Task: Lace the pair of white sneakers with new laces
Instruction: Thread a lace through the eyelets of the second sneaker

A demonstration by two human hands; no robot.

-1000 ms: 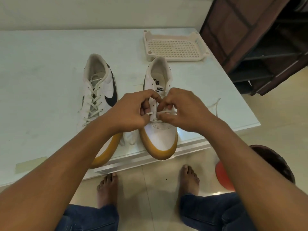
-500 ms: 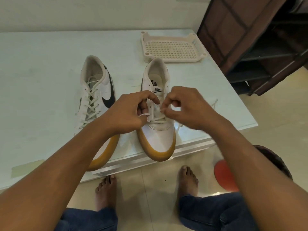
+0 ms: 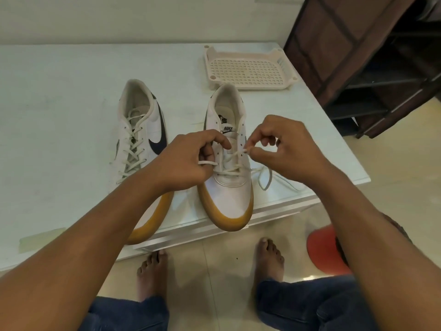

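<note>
Left sneaker [image 3: 143,130] laced; right sneaker [image 3: 229,197] partly laced, lace [image 3: 265,177] trailing rightward.

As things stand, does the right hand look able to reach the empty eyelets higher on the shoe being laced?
Probably yes. The right hand pinches the lace just beside the empty eyelets of the shoe, nothing lies between them, and the left hand is on the other side.

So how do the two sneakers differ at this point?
The left sneaker is laced nearly to the top; the right sneaker only through its lowest eyelets. The left sneaker sits untouched; the left hand and right hand each pinch the right sneaker's lace. Both are white with tan soles.
</note>
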